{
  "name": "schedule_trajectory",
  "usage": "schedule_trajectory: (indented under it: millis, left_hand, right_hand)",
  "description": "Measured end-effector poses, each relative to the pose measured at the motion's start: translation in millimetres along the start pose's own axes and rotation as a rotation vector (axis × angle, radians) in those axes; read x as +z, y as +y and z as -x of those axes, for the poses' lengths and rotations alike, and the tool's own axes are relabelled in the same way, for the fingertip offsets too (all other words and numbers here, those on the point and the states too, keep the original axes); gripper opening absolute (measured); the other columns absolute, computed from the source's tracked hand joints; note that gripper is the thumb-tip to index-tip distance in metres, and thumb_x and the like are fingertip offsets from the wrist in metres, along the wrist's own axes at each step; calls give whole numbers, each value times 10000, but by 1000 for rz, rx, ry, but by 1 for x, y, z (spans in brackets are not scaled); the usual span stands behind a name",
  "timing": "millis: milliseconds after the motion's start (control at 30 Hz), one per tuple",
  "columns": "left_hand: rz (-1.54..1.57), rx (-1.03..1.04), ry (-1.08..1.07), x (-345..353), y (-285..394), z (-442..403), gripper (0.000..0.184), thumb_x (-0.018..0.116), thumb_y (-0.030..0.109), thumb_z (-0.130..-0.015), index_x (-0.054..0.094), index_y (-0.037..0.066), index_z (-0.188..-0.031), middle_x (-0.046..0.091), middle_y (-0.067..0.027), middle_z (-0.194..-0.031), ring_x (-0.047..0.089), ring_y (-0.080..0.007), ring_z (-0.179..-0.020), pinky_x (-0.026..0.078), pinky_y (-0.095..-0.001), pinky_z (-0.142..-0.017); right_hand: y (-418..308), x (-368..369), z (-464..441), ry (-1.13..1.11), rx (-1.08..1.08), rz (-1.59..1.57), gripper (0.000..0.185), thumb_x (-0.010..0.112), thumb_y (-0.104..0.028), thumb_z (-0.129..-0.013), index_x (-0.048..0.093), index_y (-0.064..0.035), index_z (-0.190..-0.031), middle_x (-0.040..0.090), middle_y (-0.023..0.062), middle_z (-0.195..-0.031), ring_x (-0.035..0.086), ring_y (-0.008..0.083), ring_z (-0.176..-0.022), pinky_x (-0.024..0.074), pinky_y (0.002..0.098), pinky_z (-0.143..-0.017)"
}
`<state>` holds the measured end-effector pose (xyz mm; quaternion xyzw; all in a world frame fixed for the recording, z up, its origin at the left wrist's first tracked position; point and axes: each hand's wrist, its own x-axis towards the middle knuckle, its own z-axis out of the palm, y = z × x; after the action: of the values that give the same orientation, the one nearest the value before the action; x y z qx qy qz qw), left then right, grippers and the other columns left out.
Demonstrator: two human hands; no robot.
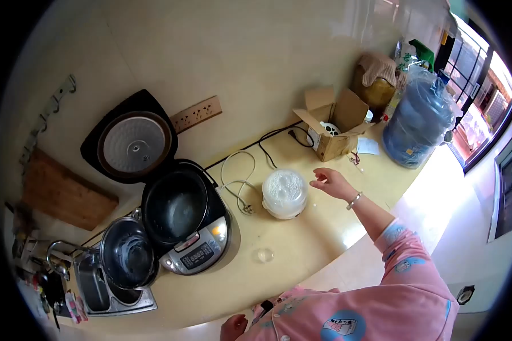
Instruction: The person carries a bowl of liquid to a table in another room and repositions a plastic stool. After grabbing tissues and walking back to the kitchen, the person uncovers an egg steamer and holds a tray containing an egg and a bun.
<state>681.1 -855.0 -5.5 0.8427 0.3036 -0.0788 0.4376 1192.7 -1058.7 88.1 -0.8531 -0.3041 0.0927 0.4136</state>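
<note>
My right hand (333,184) is raised over the counter just right of a small white egg cooker (284,196), not touching it. Its fingers are loosely bent with the thumb apart, and nothing is in them. Droplets cover the inside of the cooker's clear lid, which sits on the base. In front of the cooker lies a small clear cup (264,255). My left hand (233,328) hangs low at the bottom edge of the view, below the counter front; its fingers are mostly hidden. A dark cord with a plug (302,138) trails behind the cooker.
A rice cooker (196,250) stands left with its lid up, beside a dark pot (128,253) over the sink (91,281). Farther right are an open cardboard box (328,148), a lidded jar (372,85) and a large blue water bottle (418,122). A power strip (196,114) is on the wall.
</note>
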Motion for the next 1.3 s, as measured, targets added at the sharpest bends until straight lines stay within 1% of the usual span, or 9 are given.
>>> schedule_trajectory:
  millis: [67, 133, 233, 367, 567, 633, 767, 1100, 1300]
  left_hand:
    - [-7, 226, 86, -2, 18, -1, 268, 626, 200, -803, 582, 68, -1032, 636, -97, -899, 625, -218, -796, 494, -274, -672]
    - [145, 169, 36, -6, 55, -5, 318, 618, 166, -800, 539, 36, -1080, 608, -116, -955, 617, -208, -828, 495, -284, -710]
    - [237, 70, -146, -23, 134, -26, 507, 630, 80, -774, 402, 7, -1221, 500, -136, -1161, 532, -204, -1035, 479, -304, -799]
    - [207, 338, -125, -19, 189, -74, 720, 664, 133, -750, 226, 9, -1308, 399, -196, -1226, 539, -258, -1014, 508, -317, -734]
    - [89, 534, 47, -1, 232, -181, 816, 704, 136, -705, 193, 15, -1331, 310, -183, -1336, 387, -295, -1191, 392, -388, -934]
    - [-32, 365, 105, -1, 241, -213, 904, 739, 217, -644, 189, 2, -1328, 276, -195, -1353, 289, -335, -1239, 256, -391, -1030]
    - [-241, 213, 174, 5, 261, -253, 1034, 791, 290, -539, 180, 40, -1336, 230, -173, -1379, 161, -314, -1301, 187, -383, -1063]
    - [-151, 200, 118, 2, 284, -267, 988, 806, 287, -504, 257, 61, -1294, 377, -149, -1282, 254, -302, -1237, 231, -403, -1022]
    - [-218, 376, 352, 3, 321, -219, 1008, 820, 311, -490, 267, 29, -1285, 394, -190, -1246, 279, -329, -1216, 239, -424, -1003]
  right_hand:
    - [5, 1, 17, -17, 90, -59, 436, 638, -280, -763, 549, 22, -1064, 601, 150, -908, 568, 234, -806, 459, 310, -730]
    - [17, 5, 30, -21, 169, -112, 444, 630, -277, -768, 538, 17, -1086, 591, 160, -964, 560, 255, -871, 455, 324, -769]
    - [24, 13, 47, 52, 62, 681, 447, 606, -278, -776, 520, -25, -1134, 497, 197, -1158, 401, 376, -1127, 353, 426, -939]
    - [23, 14, 50, 43, 87, 483, 487, 604, -227, -762, 466, -26, -1183, 417, 187, -1254, 326, 363, -1201, 308, 437, -981]
    - [15, 14, 31, 84, -52, 204, 566, 601, -97, -713, 403, 7, -1233, 437, 209, -1237, 357, 370, -1181, 318, 386, -990]
    - [22, 17, 13, 8, -130, 45, 584, 541, -23, -696, 380, 22, -1256, 449, 222, -1231, 390, 347, -1160, 325, 356, -991]
    - [12, 22, -20, -83, -129, 42, 585, 491, 23, -674, 392, 24, -1251, 449, 209, -1238, 389, 345, -1161, 321, 359, -994]
    - [-1, 23, -44, -310, -121, -31, 533, 427, 93, -670, 449, 38, -1200, 505, 223, -1162, 479, 307, -1093, 392, 325, -928]
    - [-17, -20, -10, -135, -192, -149, 553, 374, 112, -675, 448, 2, -1212, 491, 190, -1189, 505, 295, -1043, 426, 314, -863]
